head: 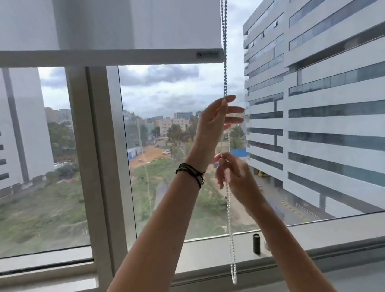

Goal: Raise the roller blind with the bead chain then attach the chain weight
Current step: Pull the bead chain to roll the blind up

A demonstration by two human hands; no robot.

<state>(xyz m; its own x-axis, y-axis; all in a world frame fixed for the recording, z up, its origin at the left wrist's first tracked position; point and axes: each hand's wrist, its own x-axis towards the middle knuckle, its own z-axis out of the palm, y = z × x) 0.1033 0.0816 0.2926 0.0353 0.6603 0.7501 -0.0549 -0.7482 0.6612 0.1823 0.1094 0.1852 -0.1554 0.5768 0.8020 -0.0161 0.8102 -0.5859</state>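
Below blind (98, 16), both hands — left (215, 121), right (235, 177) — grip chain (229, 214).

bead chain (224, 57) right of roller blind (103, 23), chain weight (256, 243) on sill (211, 250)

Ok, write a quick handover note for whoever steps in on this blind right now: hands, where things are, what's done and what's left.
Left hand: raised, fingers pinching the bead chain high up.
Right hand: lower, gripping the same chain.
Blind: partly raised, its bottom bar well up the window.
Chain loop hangs free down to the sill, no weight on it.
Dark cylinder, probably the weight, stands on the sill beside the chain.
Left: finish raising, then attach the weight.
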